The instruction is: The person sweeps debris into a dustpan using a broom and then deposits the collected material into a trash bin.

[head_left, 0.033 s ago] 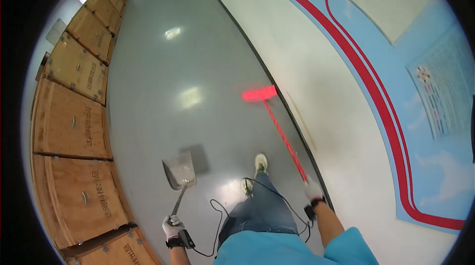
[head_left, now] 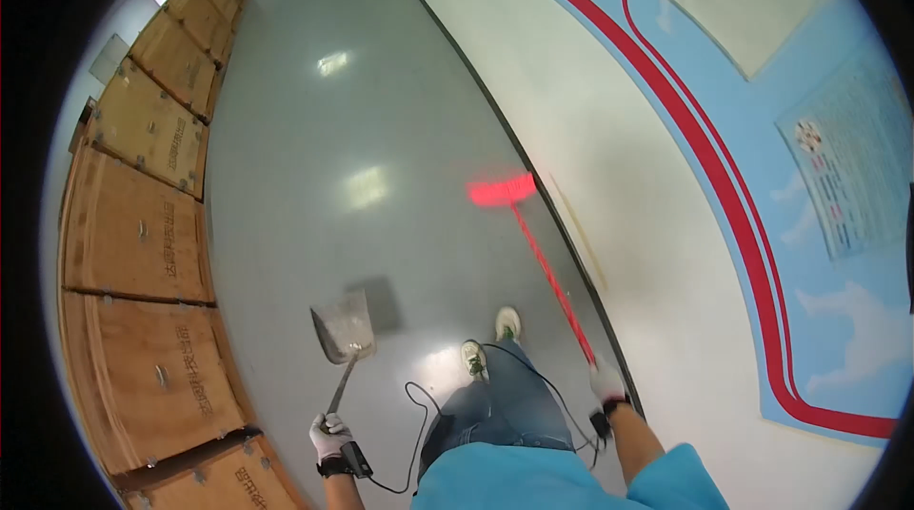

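Note:
My right hand (head_left: 606, 382), in a white glove, is closed round the top of the red handle of a broom (head_left: 552, 277). Its bright red bristle head (head_left: 502, 191) lies ahead on the floor, right end against the dark baseboard. On the left, my gloved left hand (head_left: 330, 435) grips the dark handle of a long-handled dustpan (head_left: 347, 327). The grey pan casts a shadow to its right and seems held just above the floor. A black strap with a small device is on each wrist.
Wooden crates (head_left: 138, 224) line the left side of the grey floor (head_left: 286, 186). A white wall with a blue and red mural (head_left: 705, 139) runs along the right. Black cables (head_left: 424, 434) hang by my legs. My light shoes (head_left: 508, 323) stand between broom and dustpan.
The broom and my right hand have shifted slightly toward me and to the right. My right shoe appears a little nearer. The dustpan is almost where it was.

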The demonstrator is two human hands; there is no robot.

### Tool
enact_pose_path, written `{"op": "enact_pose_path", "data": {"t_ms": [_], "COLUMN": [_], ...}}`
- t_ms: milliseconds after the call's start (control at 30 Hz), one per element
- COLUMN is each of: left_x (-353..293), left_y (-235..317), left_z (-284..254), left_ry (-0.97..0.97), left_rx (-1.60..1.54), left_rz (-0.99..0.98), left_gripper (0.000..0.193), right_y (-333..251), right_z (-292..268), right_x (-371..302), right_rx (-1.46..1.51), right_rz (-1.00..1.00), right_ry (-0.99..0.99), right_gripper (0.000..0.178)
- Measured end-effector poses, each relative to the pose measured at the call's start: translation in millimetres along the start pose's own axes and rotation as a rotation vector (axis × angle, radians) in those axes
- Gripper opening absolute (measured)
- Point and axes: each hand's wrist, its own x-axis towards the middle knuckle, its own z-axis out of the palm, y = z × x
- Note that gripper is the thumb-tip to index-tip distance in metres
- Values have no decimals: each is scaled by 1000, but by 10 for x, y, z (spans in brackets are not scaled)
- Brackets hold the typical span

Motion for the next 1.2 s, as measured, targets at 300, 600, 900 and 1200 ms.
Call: {"op": "enact_pose_path", "data": {"t_ms": [300,600,900,1200], "left_x": [121,-82,-1104,-1369], "left_y": [-550,-653,-854,-333], "left_z": [-650,-2388,-3600,-4611], "left_ry": [40,97,92,-51], "left_rx": [54,153,31,263], "left_rz": [53,46,-11,53], "left_gripper": [20,21,19,12], "right_y": [2041,2726,2364,2594], "right_z": [53,-120,96,1141], "right_x": [-2467,-4279,-3323,-3450], "right_rx": [-61,-167,39,76], "right_rz": [382,358,93,106], "right_ry": [-158,-98,-17,-71], "right_gripper": [35,32,36,35]}}
